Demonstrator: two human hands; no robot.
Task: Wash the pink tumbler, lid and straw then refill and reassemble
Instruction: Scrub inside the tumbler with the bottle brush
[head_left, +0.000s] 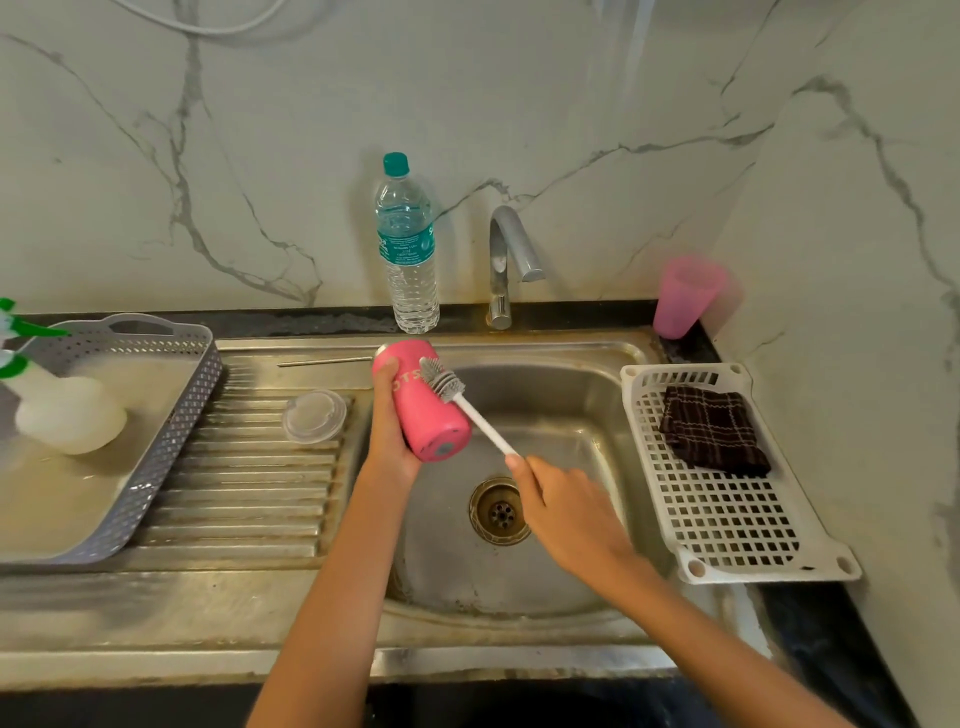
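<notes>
My left hand (388, 431) grips the pink tumbler (423, 410) over the left side of the steel sink (582, 410), tilted with its base toward me. My right hand (561, 506) holds the white handle of a bottle brush (449, 387), whose grey bristle head lies against the tumbler's outer side. The clear lid (314, 415) lies on the ribbed drainboard, left of the tumbler. A thin metal straw (324, 361) lies along the back of the drainboard.
A water bottle (407, 249) and the tap (506, 260) stand behind the sink. A pink cup (683, 301) is at the back right. A white basket (727, 499) holds a dark cloth (711, 431). A grey tray (171, 431) holds a spray bottle (62, 410).
</notes>
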